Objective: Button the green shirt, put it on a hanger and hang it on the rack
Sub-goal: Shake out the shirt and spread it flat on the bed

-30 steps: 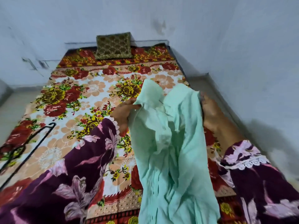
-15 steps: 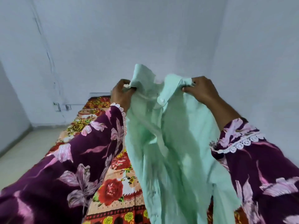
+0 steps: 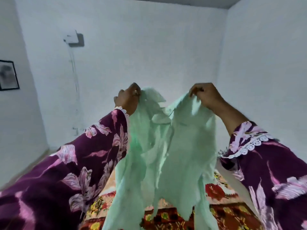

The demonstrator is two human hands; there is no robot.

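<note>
The soft, pale green cotton shirt is held up high in the air, in front of the white wall. The left hand pinches one top corner near the collar. The right hand pinches the other top corner. Both hands have fingers curled tight on the cloth, w/ nothing else in them.

The shirt hangs down long from the two hands, top up, bottom down. Its ragged bottom edge dangles just over the bed w/ the red and yellow flower cover. The collar sags in the middle, between the hands. The front looks open, so I think no buttons are done yet.

The hands are about level and the same way off from the middle. The open front strip runs straight down between them. So either hand could reach it, but one must let go first. I'd guess it's easier to lay the shirt flat on the bed to button it.

No hanger or rack shows here. A dark framed picture is on the left wall.
</note>
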